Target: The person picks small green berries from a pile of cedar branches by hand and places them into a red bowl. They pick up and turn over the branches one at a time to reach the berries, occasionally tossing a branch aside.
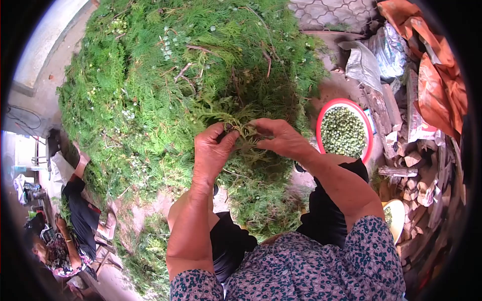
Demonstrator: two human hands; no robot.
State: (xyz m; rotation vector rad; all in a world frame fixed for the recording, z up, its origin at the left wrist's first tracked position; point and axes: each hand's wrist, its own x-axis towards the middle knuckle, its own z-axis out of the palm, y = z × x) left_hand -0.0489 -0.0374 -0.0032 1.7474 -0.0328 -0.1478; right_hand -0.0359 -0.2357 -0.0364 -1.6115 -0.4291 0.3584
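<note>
My left hand [215,144] pinches a conifer sprig [245,131] with flat, scaly green leaves between thumb and forefinger. At the sprig's other side is my right hand [283,139], its thumb and forefinger apart around the leaf tips. Whether they touch the sprig is hard to make out. Both hands are above my lap, in front of a large heap of cut conifer branches [150,95]. To the right of my right hand stands a red-rimmed basin [318,131] holding many small green cones [344,131].
Another person [68,241] sits at the lower left beside the heap. On the right lie stacked firewood [411,185], an orange sheet [442,95] and plastic sacks [362,62]. A pale yellow container [397,220] stands by my right elbow.
</note>
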